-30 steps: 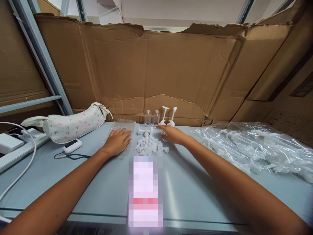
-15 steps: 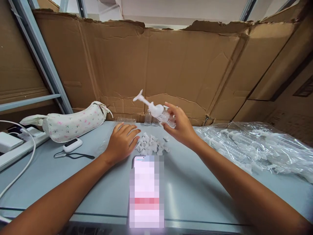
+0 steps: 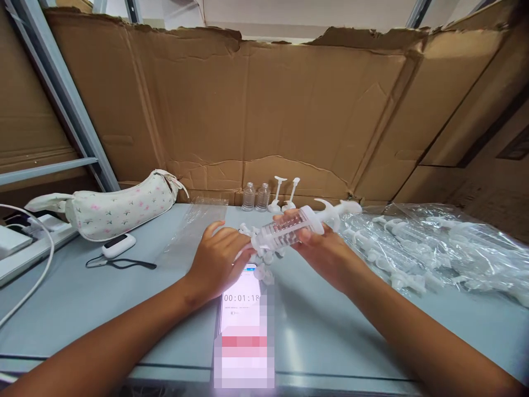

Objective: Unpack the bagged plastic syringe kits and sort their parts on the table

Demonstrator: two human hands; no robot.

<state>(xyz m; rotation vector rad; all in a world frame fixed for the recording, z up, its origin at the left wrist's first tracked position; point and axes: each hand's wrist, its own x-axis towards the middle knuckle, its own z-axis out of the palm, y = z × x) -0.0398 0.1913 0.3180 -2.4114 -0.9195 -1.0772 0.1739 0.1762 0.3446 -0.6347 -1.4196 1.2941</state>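
Observation:
My right hand (image 3: 320, 242) grips a clear ridged plastic syringe (image 3: 285, 230) with a white collar and a white curved handle at its right end. The syringe lies nearly level, above a pile of small white caps (image 3: 266, 256). My left hand (image 3: 221, 256) is closed at its left end, pinching a small white piece that looks like one of the caps; the fingers hide most of it. Behind them, two clear bottles (image 3: 248, 197) stand beside two upright white plungers (image 3: 278, 193) with round bases.
A phone (image 3: 242, 320) showing a timer lies in front. At right is a clear bag (image 3: 433, 248) of white plastic parts. To the left are a floral pouch (image 3: 124, 207), a small white device (image 3: 118, 246) with a strap and a power strip (image 3: 37, 245). Cardboard (image 3: 248, 110) walls the back.
The syringe has come down and toward me, and its handle end now points right instead of left. My left hand has moved right to meet the syringe, its fingers now closed.

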